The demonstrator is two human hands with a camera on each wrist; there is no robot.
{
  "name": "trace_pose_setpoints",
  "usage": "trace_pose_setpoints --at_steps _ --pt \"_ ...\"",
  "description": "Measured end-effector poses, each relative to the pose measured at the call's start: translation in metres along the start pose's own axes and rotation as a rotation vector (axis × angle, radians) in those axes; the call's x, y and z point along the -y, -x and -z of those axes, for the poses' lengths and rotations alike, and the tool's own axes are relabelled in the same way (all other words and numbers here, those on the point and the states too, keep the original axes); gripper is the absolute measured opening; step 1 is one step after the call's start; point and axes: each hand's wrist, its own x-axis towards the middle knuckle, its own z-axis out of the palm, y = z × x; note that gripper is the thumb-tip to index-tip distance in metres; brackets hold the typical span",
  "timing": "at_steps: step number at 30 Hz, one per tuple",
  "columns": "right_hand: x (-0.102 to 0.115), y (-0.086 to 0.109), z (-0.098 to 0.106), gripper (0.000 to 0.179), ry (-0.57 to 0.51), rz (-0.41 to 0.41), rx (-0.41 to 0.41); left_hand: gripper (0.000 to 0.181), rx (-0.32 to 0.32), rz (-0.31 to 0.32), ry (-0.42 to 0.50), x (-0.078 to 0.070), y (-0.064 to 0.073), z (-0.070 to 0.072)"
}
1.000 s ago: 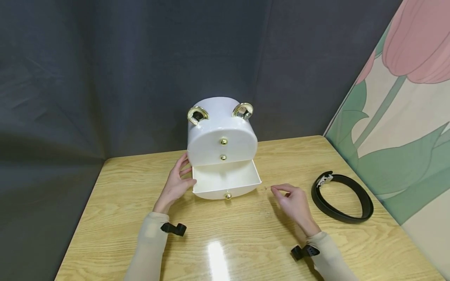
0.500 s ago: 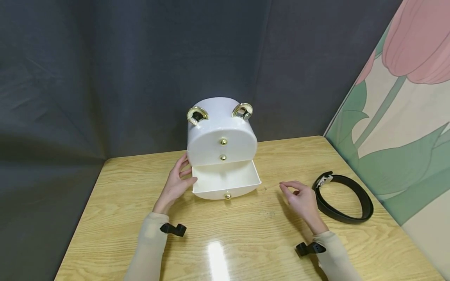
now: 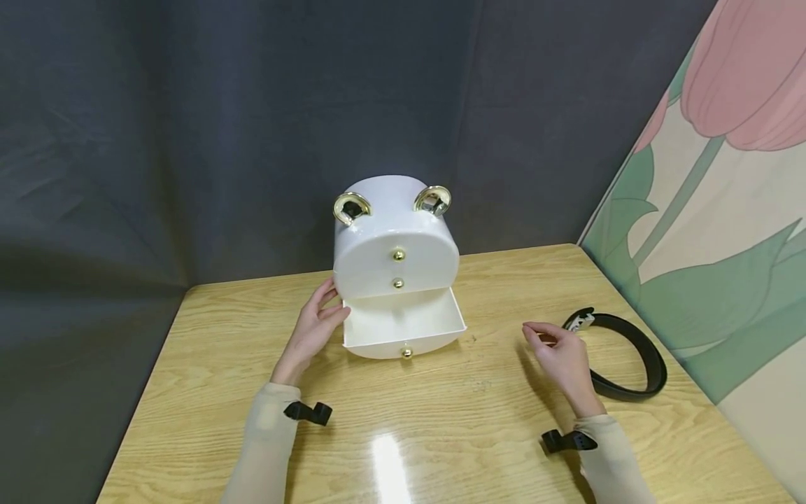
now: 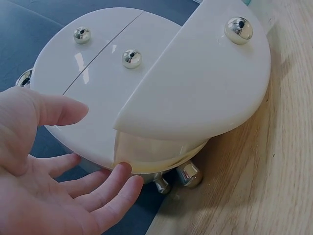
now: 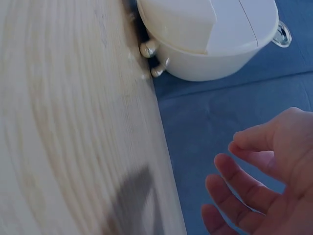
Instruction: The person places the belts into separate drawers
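A glossy white box [image 3: 395, 210] with drawers, gold knobs and two gold ear-shaped rings stands at the back of the table. Its bottom drawer [image 3: 403, 318] is pulled out, and nothing shows inside it. My left hand [image 3: 306, 334] is at the left side of the box, fingers spread beside the body and thumb near the drawer's left edge; contact is hard to tell. In the left wrist view the thumb lies in front of the box face. To the right of the box, my right hand [image 3: 562, 357] hovers with loosely bent fingers, thumb near the index finger, holding nothing visible.
A black coiled belt [image 3: 655, 371] with a silver buckle lies on the wooden table [image 3: 466, 434], just right of my right hand, which partly covers it. Dark cloth [image 3: 283, 126] hangs behind the table. A tulip-patterned panel [image 3: 724, 280] stands along the right side.
My right hand has moved right, away from the drawer and towards the belt, now overlapping it in view. My left thumb has lifted slightly along the drawer's edge. The drawer stays out.
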Motion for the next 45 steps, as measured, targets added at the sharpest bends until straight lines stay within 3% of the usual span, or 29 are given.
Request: trace_pose_setpoints --at_steps 9,19,27,37,45 --pt "-0.008 -0.003 0.008 0.027 0.018 0.017 -0.034 0.076 0.006 -0.016 0.020 0.001 0.000 0.000" --pt "-0.012 -0.004 0.016 0.028 0.032 -0.074 -0.123 0.075 0.012 -0.017 0.030 0.001 -0.002 0.001" --pt "-0.020 -0.006 0.023 0.035 0.057 -0.102 -0.165 0.074 0.015 -0.012 0.024 0.001 -0.001 0.002" --pt "-0.032 -0.011 0.025 0.060 0.098 -0.218 -0.081 0.074 0.013 0.004 0.039 0.001 -0.001 0.002" --pt "-0.037 -0.010 0.024 0.065 0.152 -0.263 -0.050 0.073 0.010 0.000 0.037 0.002 -0.001 0.001"
